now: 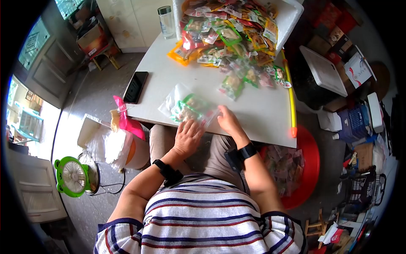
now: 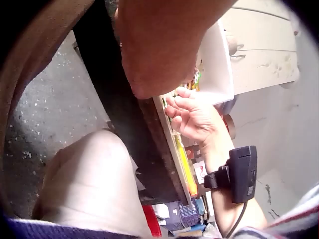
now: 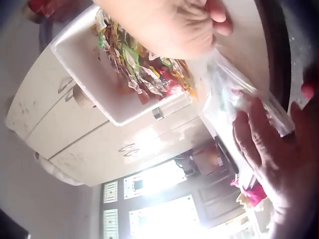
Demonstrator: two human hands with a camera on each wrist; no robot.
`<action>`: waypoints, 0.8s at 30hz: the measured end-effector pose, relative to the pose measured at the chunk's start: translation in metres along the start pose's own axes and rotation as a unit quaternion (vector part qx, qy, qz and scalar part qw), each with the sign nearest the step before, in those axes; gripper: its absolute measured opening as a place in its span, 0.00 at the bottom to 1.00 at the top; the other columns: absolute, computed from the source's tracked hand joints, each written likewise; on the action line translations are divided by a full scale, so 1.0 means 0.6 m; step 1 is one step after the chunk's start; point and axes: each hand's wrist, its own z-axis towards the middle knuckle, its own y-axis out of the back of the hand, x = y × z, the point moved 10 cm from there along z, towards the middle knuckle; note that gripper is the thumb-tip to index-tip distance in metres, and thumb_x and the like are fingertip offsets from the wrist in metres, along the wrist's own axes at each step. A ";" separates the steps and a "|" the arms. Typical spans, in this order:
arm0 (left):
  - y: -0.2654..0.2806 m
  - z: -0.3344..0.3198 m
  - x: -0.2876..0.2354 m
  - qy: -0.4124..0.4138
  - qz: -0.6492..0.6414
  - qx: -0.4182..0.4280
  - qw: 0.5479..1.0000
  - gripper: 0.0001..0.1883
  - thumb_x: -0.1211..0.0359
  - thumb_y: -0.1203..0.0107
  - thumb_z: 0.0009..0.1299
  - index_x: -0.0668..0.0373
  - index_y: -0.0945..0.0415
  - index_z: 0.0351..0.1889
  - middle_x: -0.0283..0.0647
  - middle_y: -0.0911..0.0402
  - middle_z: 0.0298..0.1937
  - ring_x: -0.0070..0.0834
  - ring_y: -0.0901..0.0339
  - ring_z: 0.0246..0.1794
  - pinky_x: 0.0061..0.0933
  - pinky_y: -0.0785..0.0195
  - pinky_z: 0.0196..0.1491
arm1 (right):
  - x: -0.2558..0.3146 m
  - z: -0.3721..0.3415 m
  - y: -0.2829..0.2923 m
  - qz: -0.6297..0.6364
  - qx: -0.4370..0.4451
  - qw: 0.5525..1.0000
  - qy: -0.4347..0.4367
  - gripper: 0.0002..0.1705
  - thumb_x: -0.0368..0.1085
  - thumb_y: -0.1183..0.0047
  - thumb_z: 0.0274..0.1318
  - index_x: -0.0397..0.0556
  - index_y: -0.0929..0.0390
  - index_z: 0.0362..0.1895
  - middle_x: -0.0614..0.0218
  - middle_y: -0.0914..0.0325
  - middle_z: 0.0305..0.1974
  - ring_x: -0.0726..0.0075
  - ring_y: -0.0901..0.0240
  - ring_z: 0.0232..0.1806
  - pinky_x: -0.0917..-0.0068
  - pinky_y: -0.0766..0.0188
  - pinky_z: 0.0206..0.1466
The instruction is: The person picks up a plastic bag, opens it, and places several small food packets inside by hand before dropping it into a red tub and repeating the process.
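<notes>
A clear plastic bag (image 1: 172,101) lies near the table's front edge, with green-and-white snack packets (image 1: 190,106) inside. My left hand (image 1: 188,137) rests on the bag's near side, fingers extended; the right wrist view shows its spread fingers (image 3: 254,134) over the plastic. At the bag's right end is my right hand (image 1: 230,122), its fingertips right at the plastic edge in the head view. Seen from the left wrist, the right hand (image 2: 194,117) has loosely bent fingers with nothing visible between them. Loose snack packets (image 1: 231,84) lie farther back on the table.
A white foam box (image 1: 292,19) tipped toward me spills many colourful packets onto the table (image 1: 169,76). A phone (image 1: 136,87) lies at the left edge, a glass jar (image 1: 165,23) behind. A yellow stick (image 1: 292,101) lines the right edge. A red basin (image 1: 312,169) of packets stands below.
</notes>
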 end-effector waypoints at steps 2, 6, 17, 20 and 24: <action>-0.010 -0.006 0.007 -0.008 -0.015 0.001 1.000 0.14 0.70 0.50 0.46 0.56 0.31 0.34 0.39 0.31 0.39 0.37 0.36 0.46 0.38 0.45 0.48 | 0.004 0.009 -0.022 -0.029 0.065 0.997 0.022 0.17 0.27 0.61 0.40 0.43 0.34 0.40 0.48 0.31 0.37 0.46 0.36 0.41 0.64 0.37 0.41; -0.001 0.000 0.021 -0.012 -0.074 0.000 0.997 0.14 0.74 0.51 0.47 0.57 0.31 0.34 0.39 0.31 0.40 0.37 0.36 0.47 0.39 0.45 0.49 | 0.026 0.013 -0.019 -0.046 0.039 0.994 0.086 0.14 0.25 0.62 0.39 0.43 0.32 0.36 0.50 0.30 0.33 0.46 0.35 0.38 0.63 0.37 0.38; 0.084 0.059 0.100 0.092 -0.268 -0.069 0.957 0.08 0.79 0.55 0.54 0.64 0.31 0.33 0.45 0.28 0.36 0.40 0.31 0.41 0.35 0.42 0.46 | 0.164 0.007 0.094 -0.066 -0.172 0.919 0.349 0.02 0.28 0.59 0.42 0.44 0.34 0.24 0.55 0.33 0.23 0.49 0.38 0.29 0.61 0.39 0.31; 0.086 0.069 0.142 0.179 -0.322 -0.065 0.927 0.08 0.78 0.55 0.58 0.65 0.31 0.35 0.46 0.27 0.37 0.37 0.29 0.36 0.27 0.36 0.40 | 0.198 0.029 0.119 -0.052 -0.113 0.937 0.327 0.02 0.29 0.59 0.44 0.44 0.35 0.24 0.57 0.33 0.24 0.50 0.37 0.31 0.62 0.40 0.31; 0.121 0.100 0.147 0.217 -0.392 -0.029 0.893 0.09 0.74 0.58 0.62 0.63 0.31 0.40 0.41 0.26 0.36 0.24 0.29 0.32 0.21 0.37 0.37 | 0.250 0.019 0.168 -0.015 -0.096 0.941 0.323 0.03 0.29 0.60 0.44 0.44 0.35 0.24 0.57 0.33 0.24 0.50 0.36 0.30 0.62 0.40 0.31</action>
